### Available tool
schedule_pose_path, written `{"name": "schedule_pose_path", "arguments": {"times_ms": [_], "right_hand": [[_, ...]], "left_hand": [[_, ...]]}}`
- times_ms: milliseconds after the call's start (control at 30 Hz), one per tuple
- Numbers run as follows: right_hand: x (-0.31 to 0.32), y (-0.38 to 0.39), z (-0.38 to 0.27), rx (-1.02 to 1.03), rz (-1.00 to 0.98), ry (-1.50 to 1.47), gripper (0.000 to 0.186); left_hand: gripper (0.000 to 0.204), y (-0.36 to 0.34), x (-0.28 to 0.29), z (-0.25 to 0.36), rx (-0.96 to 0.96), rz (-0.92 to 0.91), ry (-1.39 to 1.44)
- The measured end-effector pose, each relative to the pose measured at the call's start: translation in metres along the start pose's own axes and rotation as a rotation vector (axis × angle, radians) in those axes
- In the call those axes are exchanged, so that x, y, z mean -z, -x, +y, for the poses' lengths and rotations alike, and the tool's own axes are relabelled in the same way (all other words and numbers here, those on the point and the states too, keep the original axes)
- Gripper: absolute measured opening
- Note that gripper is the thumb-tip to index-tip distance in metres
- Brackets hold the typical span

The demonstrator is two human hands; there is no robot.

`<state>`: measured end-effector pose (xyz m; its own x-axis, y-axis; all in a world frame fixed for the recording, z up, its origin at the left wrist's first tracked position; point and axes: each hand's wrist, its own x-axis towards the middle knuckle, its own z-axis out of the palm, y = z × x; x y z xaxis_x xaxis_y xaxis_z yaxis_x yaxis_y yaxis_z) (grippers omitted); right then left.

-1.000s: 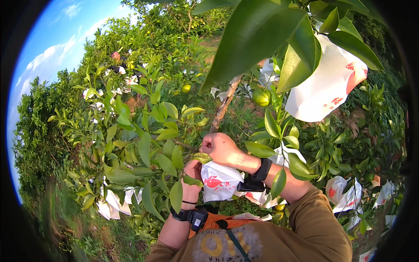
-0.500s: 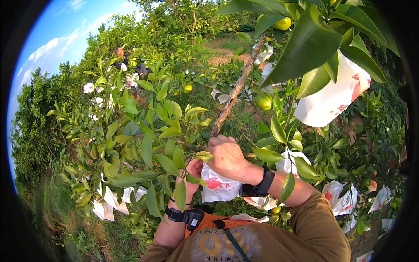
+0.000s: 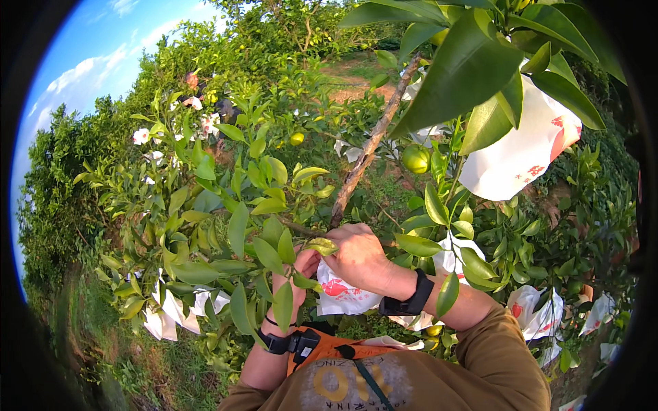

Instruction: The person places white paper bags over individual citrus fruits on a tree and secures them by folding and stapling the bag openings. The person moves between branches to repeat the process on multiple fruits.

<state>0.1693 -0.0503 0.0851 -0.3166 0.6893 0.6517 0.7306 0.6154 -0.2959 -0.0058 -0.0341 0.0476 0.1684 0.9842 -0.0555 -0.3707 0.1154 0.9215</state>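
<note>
A white paper fruit bag [image 3: 348, 296] with a red print hangs just under my hands, among the leaves. My right hand [image 3: 360, 255] is closed at the bag's top, its fingers curled inward and their tips out of sight. Close against it on the left is my left hand [image 3: 306, 266], fingers bent in at the same top edge and partly covered by leaves. The bag's mouth and whatever is inside are hidden. A yellowish leaf [image 3: 321, 246] lies in front of where the hands meet.
A thick bare branch [image 3: 370, 147] slants up from behind my hands. A large bagged fruit [image 3: 524, 147] hangs at upper right beside broad leaves. A green fruit [image 3: 416, 158] is uncovered near the branch. More white bags [image 3: 538, 312] hang at lower right and left [image 3: 171, 315].
My right hand has dropped slightly and its knuckles have turned a little. The left hand stays beside it at the bag's top. The bag hangs in nearly the same place.
</note>
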Motion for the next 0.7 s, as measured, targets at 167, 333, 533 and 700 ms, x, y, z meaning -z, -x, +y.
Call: {"name": "schedule_pose_path", "arguments": {"times_ms": [167, 333, 533, 700], "right_hand": [[0.000, -0.005, 0.005, 0.160, -0.133, 0.086, 0.013], [0.001, -0.007, 0.016, 0.006, -0.183, -0.325, 0.020], [0.000, 0.003, 0.016, -0.272, -0.206, -0.488, 0.041], [-0.002, 0.002, 0.020, -0.314, -0.272, -0.460, 0.041]], "left_hand": [[0.021, -0.003, -0.001, -0.004, -0.069, 0.032, -0.026], [0.020, -0.014, 0.005, -0.014, -0.080, 0.163, -0.088], [0.018, -0.024, 0.008, -0.031, -0.235, 0.245, -0.261], [0.010, -0.023, 0.007, -0.031, -0.159, 0.094, -0.112]]}}
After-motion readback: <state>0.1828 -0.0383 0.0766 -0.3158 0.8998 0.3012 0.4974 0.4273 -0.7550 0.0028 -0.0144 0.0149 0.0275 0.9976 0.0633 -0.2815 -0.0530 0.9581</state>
